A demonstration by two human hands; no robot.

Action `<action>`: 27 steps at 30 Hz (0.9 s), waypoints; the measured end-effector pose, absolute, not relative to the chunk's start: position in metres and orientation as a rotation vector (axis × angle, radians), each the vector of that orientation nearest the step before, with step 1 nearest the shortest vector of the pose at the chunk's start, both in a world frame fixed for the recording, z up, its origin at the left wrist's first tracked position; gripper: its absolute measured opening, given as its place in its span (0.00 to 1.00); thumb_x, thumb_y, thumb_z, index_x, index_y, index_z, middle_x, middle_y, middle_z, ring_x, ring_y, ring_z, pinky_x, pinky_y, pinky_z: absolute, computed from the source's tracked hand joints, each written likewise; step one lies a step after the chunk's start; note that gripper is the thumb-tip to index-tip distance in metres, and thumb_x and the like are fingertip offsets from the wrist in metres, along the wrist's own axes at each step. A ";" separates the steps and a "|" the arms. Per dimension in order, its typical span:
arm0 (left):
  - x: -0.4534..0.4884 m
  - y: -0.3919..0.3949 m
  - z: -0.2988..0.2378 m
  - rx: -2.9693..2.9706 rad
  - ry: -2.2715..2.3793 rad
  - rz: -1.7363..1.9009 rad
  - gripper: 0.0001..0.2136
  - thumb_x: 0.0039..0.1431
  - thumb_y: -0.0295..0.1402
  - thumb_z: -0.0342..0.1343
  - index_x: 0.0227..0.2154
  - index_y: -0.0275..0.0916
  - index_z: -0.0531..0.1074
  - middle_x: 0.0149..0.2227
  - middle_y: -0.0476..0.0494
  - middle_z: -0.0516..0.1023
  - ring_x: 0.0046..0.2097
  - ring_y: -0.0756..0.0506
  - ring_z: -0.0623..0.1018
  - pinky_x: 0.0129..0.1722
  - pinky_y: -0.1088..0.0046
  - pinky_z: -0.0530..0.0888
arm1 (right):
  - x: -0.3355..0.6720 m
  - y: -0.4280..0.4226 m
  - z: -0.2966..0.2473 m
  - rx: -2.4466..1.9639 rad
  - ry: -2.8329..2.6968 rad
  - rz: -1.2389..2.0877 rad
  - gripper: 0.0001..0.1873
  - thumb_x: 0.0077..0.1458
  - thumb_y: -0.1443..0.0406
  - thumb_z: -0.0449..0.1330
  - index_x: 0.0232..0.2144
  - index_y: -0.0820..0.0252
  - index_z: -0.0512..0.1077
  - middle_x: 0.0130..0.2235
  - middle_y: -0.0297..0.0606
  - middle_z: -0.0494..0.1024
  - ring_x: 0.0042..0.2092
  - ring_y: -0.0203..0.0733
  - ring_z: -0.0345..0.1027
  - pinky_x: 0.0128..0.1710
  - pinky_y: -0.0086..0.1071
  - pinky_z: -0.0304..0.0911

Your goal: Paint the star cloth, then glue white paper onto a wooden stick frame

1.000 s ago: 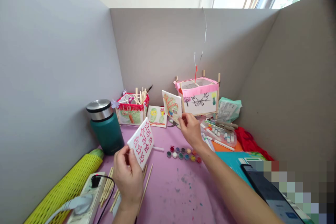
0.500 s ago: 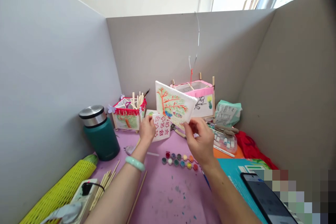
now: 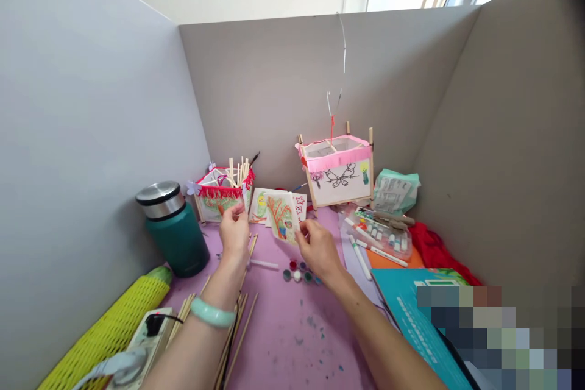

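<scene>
My right hand (image 3: 316, 248) pinches the lower right edge of a white card with an orange tree drawing (image 3: 280, 216), holding it low against the back wall. A card with red stars (image 3: 299, 205) peeks out behind it, beside a card with a green bird drawing (image 3: 259, 205). My left hand (image 3: 234, 233), with a pale green bangle on the wrist, hovers to the left of these cards in front of a red-fringed paper lantern (image 3: 220, 193) full of wooden sticks. Its fingers are curled, and I see nothing in them.
A pink-trimmed lantern (image 3: 339, 170) on a wire stands at the back. Paint pots (image 3: 299, 273) lie on the purple mat (image 3: 297, 329). A teal flask (image 3: 172, 228), power strip (image 3: 146, 341), loose sticks (image 3: 233, 329), paint tubes (image 3: 381, 233), markers and a teal book (image 3: 411, 317) surround the hands.
My right hand lowered the tree card from mid-air to the back row of cards. My left hand let go of the star card, which now stands behind the tree card, and drew left.
</scene>
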State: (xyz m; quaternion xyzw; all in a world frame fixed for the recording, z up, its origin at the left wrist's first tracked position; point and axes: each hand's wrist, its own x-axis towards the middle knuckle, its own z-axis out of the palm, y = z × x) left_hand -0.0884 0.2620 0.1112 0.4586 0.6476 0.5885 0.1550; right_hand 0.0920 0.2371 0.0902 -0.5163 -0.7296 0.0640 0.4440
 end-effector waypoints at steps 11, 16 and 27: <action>-0.065 0.139 0.087 1.698 1.648 1.779 0.08 0.59 0.30 0.48 0.39 0.39 0.70 0.41 0.43 0.74 0.45 0.45 0.73 0.46 0.66 0.69 | 0.075 0.235 0.081 -1.196 -1.790 0.098 0.06 0.57 0.67 0.50 0.31 0.60 0.67 0.32 0.39 0.71 0.33 0.39 0.65 0.34 0.30 0.57; -0.062 0.137 0.063 2.227 1.538 1.728 0.12 0.57 0.22 0.46 0.41 0.39 0.69 0.39 0.42 0.74 0.43 0.44 0.72 0.46 0.63 0.68 | 0.076 0.266 0.083 -1.264 -1.677 0.146 0.06 0.55 0.65 0.51 0.31 0.61 0.67 0.33 0.40 0.71 0.33 0.39 0.64 0.36 0.31 0.57; -0.066 0.140 0.053 2.296 1.429 1.703 0.13 0.56 0.18 0.46 0.42 0.38 0.67 0.39 0.41 0.72 0.43 0.44 0.70 0.44 0.61 0.69 | 0.043 0.339 0.057 -1.540 -1.670 0.521 0.05 0.51 0.68 0.52 0.29 0.60 0.69 0.21 0.30 0.73 0.21 0.34 0.66 0.22 0.25 0.59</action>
